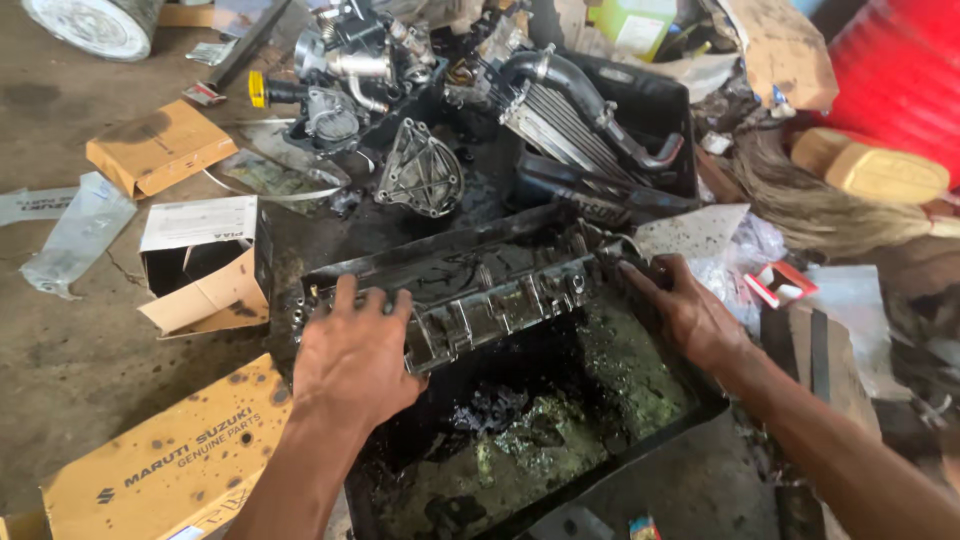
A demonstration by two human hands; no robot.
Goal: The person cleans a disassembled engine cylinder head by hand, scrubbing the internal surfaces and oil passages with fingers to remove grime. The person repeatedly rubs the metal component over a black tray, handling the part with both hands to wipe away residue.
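Your left hand [352,352] and right hand [690,312] each clasp an end of the oily cylinder head [470,290] (fingers curled over its edges), holding it above the black tray [640,440] of dirty fluid below your wrists.

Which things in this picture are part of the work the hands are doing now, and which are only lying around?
In the work:
- left hand and right hand, gripping the two ends of the oily engine part
- black tray of dirty oil under it

Lying about:
- open white carton
- yellow cardboard box
- engine assembly
- finned cooler with hose
- red drum
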